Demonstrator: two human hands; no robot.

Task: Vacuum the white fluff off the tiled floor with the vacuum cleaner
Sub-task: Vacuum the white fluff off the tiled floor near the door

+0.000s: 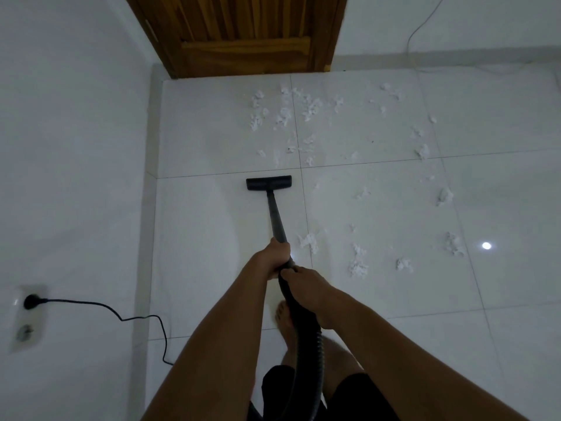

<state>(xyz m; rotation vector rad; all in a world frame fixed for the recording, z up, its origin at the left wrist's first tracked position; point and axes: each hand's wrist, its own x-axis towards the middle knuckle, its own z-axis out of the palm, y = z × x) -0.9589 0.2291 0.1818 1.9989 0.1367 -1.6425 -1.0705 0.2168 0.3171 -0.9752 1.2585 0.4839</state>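
The black vacuum floor head point(269, 183) lies flat on the white tiled floor point(379, 299), just short of a tile seam. Its black wand point(275, 214) runs back to my hands. My left hand point(277, 253) grips the wand's lower end. My right hand point(306, 282) holds the ribbed black hose point(306, 338) right behind it. White fluff lies scattered ahead near the door point(285, 115), along the right point(444, 196), and close by to the right of the wand point(358, 262). A small clump point(309, 241) sits beside my left hand.
A brown wooden door point(243, 34) closes the far end. A white wall point(69, 177) runs along the left, with a socket and black plug point(31, 301); its cord point(136, 319) trails onto the floor. My bare foot point(285, 320) stands under the hose. A thin cable point(419, 28) hangs on the far wall.
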